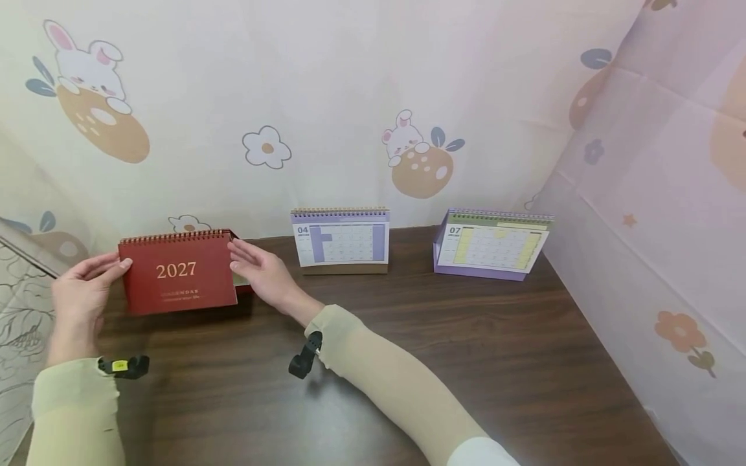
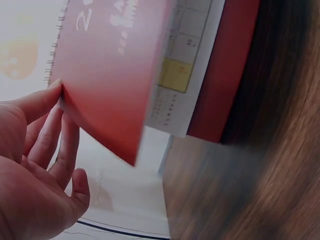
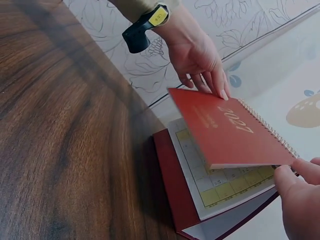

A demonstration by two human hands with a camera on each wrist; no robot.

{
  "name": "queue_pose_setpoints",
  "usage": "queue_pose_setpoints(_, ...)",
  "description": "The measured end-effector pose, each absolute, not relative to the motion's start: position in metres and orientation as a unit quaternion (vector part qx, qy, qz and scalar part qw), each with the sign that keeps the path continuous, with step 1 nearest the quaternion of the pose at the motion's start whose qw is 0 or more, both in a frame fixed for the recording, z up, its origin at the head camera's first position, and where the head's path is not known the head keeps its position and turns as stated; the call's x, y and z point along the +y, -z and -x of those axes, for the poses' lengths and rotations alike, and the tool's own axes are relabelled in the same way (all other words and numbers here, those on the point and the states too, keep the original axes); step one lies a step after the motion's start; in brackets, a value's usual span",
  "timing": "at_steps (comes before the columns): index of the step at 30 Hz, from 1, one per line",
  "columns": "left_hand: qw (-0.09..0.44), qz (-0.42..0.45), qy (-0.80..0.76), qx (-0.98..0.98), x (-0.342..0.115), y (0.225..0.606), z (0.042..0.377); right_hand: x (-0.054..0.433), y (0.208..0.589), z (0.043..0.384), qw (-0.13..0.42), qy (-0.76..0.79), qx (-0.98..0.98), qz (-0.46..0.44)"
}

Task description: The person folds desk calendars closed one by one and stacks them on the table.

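Observation:
A red desk calendar marked 2027 in gold stands at the left of the table, its front cover lifted away from the pages beneath. My left hand pinches the cover's left edge near the spiral between thumb and fingers, as the left wrist view shows up close. At the opposite edge, my right hand holds the cover near its upper corner, thumb in front and fingers behind. Below the raised cover, the right wrist view shows a calendar page with yellow squares and the red stand.
A purple calendar showing 04 stands at the table's back middle. Right of it is a yellow-and-purple calendar showing 07. Behind the brown wooden table hangs a curtain printed with rabbits and flowers.

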State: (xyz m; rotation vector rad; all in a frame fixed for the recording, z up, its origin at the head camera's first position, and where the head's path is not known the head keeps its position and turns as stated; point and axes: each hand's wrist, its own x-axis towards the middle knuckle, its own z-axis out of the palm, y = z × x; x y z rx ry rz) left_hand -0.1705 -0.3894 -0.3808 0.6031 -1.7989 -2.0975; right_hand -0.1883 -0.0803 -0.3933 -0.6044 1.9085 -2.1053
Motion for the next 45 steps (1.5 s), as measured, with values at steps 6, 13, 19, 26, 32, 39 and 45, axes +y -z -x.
queue_pose_setpoints(6,0.171,-0.235,0.703,-0.649,-0.383,0.386,0.173,-0.08,0.397,0.19,0.108,0.692,0.682,0.212)
queue_pose_setpoints(13,0.14,-0.277,0.641,-0.702,-0.381,0.395,0.177,-0.078,0.399,0.193,0.072,0.609,0.76,0.218)
queue_pose_setpoints(19,0.152,-0.268,0.652,-0.693,-0.381,0.399,0.181,-0.081,0.397,0.2,0.054,0.558,0.792,0.242)
queue_pose_setpoints(26,0.15,-0.25,0.654,-0.698,-0.382,0.404,0.182,-0.086,0.396,0.207,0.079,0.459,0.846,0.258)
queue_pose_setpoints(32,0.134,-0.192,0.689,-0.686,-0.386,0.409,0.179,-0.088,0.397,0.209,0.1,0.444,0.852,0.26)
queue_pose_setpoints(39,0.13,-0.158,0.72,-0.663,-0.387,0.413,0.177,-0.09,0.403,0.211,0.098,0.476,0.84,0.241)
queue_pose_setpoints(45,0.147,-0.141,0.755,-0.624,-0.387,0.413,0.177,-0.091,0.401,0.216,0.095,0.471,0.841,0.251)
